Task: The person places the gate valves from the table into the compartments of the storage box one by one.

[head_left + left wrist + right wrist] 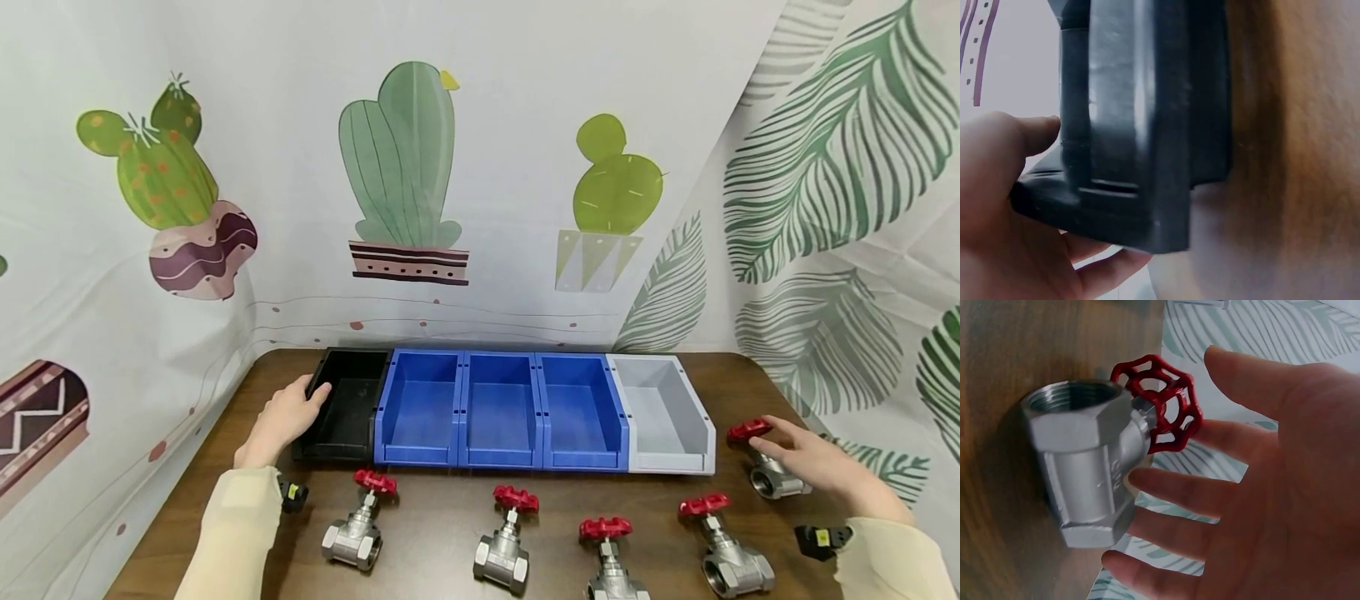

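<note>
At the left end of the row, my left hand grips the side wall of a black storage bin. In the left wrist view its thumb lies over the wall of the bin and fingers show beneath. At the far right, my right hand reaches to a steel gate valve with a red handwheel. Seen from the right wrist, the fingers are spread and nearly straight beside the valve body; the index fingertip is right at the handwheel, the thumb apart from it.
Three blue bins and a grey bin continue the row beside the black one. Several more red-handled valves, such as one at left and one at right, stand along the front of the brown table. A printed cloth hangs behind.
</note>
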Available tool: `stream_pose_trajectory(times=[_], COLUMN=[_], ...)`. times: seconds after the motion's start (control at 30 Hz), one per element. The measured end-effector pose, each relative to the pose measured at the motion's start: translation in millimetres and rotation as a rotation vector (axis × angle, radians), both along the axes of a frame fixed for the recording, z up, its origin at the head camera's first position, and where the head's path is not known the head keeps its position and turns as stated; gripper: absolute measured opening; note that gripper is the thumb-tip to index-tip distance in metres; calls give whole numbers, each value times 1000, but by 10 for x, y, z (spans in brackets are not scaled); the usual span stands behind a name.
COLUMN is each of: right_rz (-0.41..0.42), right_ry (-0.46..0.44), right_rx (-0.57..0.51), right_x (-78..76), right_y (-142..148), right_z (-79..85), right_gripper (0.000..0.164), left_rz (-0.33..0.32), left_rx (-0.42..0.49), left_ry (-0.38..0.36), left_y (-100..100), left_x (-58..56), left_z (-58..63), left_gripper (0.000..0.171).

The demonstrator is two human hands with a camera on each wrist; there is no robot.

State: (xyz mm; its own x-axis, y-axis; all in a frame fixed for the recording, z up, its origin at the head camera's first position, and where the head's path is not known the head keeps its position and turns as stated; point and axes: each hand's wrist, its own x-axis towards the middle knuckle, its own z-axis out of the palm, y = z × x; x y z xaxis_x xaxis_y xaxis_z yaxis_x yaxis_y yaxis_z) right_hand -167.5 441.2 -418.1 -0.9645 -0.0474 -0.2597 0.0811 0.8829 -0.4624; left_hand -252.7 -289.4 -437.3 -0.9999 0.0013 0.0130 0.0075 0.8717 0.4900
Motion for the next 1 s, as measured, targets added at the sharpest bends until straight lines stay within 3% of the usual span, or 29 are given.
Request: stream_pose_trajectory(times=[0.4, 0.7, 1.0], right_rz=[50, 92, 75], right_ry=[-13, 115, 157], right_rx=[-43, -26, -34], right_x=[39, 58, 37], right_y=[59, 118, 142], right_z=[-141, -279, -304], right_gripper=[82, 76, 72], left_rz=[-17, -26, -66], left_rx=[64, 111, 141], left_ry=[27, 42, 3], left_y=[-52, -83, -155], left_x=[19, -19, -42], left_z=[-33, -71, -58], left_gripper=[56, 52, 62])
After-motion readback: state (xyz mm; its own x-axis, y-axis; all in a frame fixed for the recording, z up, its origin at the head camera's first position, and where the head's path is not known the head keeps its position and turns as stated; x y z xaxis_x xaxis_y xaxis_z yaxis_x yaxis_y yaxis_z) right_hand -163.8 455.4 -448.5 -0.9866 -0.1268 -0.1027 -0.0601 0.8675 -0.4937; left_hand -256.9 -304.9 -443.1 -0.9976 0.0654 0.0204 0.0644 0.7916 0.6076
